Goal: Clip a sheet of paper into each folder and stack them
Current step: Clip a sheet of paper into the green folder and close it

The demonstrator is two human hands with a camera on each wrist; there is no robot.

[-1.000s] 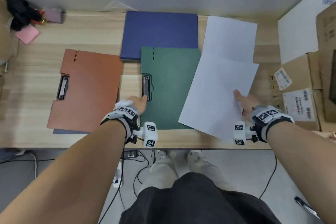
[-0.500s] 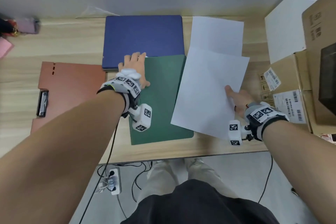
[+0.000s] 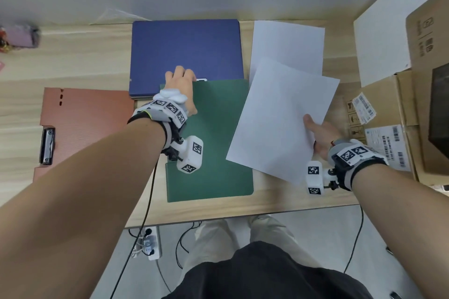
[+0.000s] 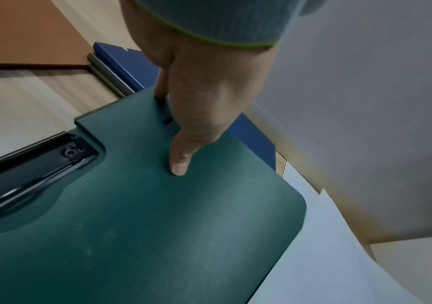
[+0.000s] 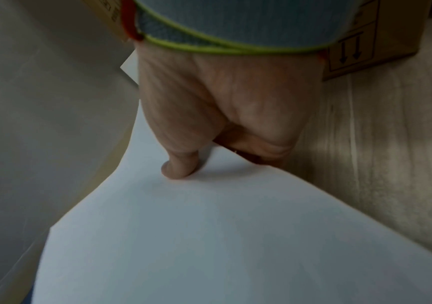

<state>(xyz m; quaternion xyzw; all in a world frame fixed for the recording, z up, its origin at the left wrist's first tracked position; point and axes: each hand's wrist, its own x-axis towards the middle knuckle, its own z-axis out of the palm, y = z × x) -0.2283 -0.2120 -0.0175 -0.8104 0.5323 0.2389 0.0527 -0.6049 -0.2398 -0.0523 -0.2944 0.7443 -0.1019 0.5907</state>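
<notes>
A closed green folder [image 3: 218, 143] lies at the middle of the desk, its far edge overlapping a blue folder [image 3: 185, 56]. My left hand [image 3: 181, 77] grips the green folder's far left corner, thumb [image 4: 179, 168] on the cover and fingers over the edge. The green cover [image 4: 157, 236] and its black clip [image 4: 28, 174] show in the left wrist view. My right hand [image 3: 313, 128] pinches a white sheet [image 3: 279, 116] held above the desk right of the green folder, thumb [image 5: 175, 170] on top of the sheet [image 5: 209, 236] and fingers beneath.
An orange folder [image 3: 90, 124] with a black clip [image 3: 47, 145] lies at the left. Another white sheet [image 3: 289, 46] rests flat at the back right. Cardboard boxes [image 3: 393, 128] and a white board [image 3: 379, 39] crowd the right side. The wall is just behind the desk.
My left hand went from the clip on the green folder's left side to its far edge. The right hand keeps holding the sheet in about the same place.
</notes>
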